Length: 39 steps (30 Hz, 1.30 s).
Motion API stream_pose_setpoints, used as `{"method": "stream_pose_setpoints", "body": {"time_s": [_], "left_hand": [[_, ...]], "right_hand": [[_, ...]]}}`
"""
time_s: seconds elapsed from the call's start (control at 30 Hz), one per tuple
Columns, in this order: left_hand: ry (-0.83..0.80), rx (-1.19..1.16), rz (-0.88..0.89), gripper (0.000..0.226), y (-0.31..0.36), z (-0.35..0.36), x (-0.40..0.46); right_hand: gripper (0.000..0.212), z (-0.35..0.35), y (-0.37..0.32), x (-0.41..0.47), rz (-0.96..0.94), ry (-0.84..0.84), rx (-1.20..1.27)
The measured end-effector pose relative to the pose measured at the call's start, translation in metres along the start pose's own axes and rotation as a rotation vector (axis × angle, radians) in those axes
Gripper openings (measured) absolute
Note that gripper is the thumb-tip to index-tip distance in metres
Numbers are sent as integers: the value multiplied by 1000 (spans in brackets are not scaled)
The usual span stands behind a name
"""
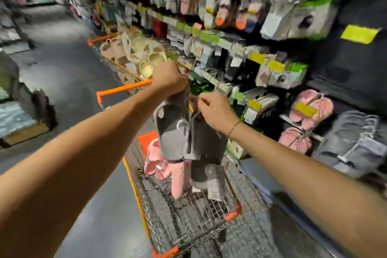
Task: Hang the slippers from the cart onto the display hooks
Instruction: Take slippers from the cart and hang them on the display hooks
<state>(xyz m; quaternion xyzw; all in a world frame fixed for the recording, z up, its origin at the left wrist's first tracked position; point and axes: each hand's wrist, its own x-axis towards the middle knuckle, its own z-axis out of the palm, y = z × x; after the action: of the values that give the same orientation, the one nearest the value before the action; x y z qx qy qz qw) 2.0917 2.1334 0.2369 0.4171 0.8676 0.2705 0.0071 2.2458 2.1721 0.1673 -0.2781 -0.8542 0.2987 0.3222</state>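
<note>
The person is standing in a shop aisle with both arms stretched out over a wire cart [188,213] with orange trim. The whole shot is pretty blurry, so small details are hard to call.

The left hand [168,76] is up high, its fingers curled tight around the top of a bunch of grey slippers [173,132] on grey plastic hangers, so they're dangling down above the cart basket. The right hand [214,111] is just beside it, a bit lower, its fingers pinching what looks like the hanger loop of the grey pair nearer the shelf. A thin bracelet [234,126] is sitting on that wrist.

Under the hanging grey ones, a few pink slippers [165,165] are lying in the cart, touching the bottom of the bunch. Further up the aisle a second cart is carrying a pile of cream slippers [142,54].

On the right, the display rack [230,27] is packed with bagged items and yellow-green price tags. Lower down on it, fluffy pink slippers [310,109] are already hanging, with folded grey stuff [354,142] right next to them. I can't tell which hook the hands are nearest to, too much blur.
</note>
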Motion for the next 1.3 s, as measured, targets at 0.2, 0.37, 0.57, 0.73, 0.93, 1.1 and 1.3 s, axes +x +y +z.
{"method": "stream_pose_setpoints", "body": {"time_s": [0.2,0.37,0.57,0.73,0.93,1.1,1.3], "left_hand": [[-65,-111,170,22,107,-2,-38],[-141,-179,395,17,205,9,-87],[-206,-197,704,19,326,33,-166],[-271,-342,947,26,439,42,-234],[-101,-759,974,20,571,26,-305],[-86,-988,1080,11,665,-11,-348],[-55,-1217,1144,14,758,-59,-393]], "right_hand": [[50,-99,9,-23,77,249,-104],[58,-207,15,-63,101,469,-137],[49,-346,35,-131,265,659,-91],[45,-476,37,-209,272,696,-176],[45,-617,-3,-286,207,757,-320],[44,-709,-48,-329,166,815,-405],[52,-799,-91,-358,209,920,-623]]}}
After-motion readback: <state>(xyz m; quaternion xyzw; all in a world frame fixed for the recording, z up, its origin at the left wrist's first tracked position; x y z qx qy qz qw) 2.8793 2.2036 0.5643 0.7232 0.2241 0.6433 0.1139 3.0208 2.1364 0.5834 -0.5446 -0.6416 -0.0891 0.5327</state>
